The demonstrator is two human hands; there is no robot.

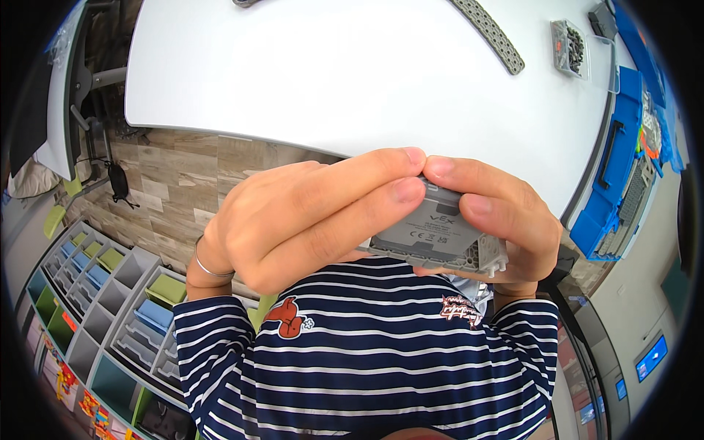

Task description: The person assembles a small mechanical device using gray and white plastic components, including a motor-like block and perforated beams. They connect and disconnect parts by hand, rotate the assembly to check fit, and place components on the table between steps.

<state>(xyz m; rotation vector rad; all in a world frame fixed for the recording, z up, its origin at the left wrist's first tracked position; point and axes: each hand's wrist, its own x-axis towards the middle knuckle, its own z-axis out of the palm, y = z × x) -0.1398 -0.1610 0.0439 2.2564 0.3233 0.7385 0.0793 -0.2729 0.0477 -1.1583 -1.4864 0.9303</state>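
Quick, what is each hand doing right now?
Left hand: closed, fingers gripping the grey plastic block.
Right hand: closed, holding the other side of the same grey plastic block.

My white table [352,81] fills the upper half of my view, its rounded edge curving above a wood-plank floor [176,183]. On it, at one o'clock, lies a long grey perforated beam [490,33]. Just past it, at two o'clock, sits a clear box of small dark parts [570,48].
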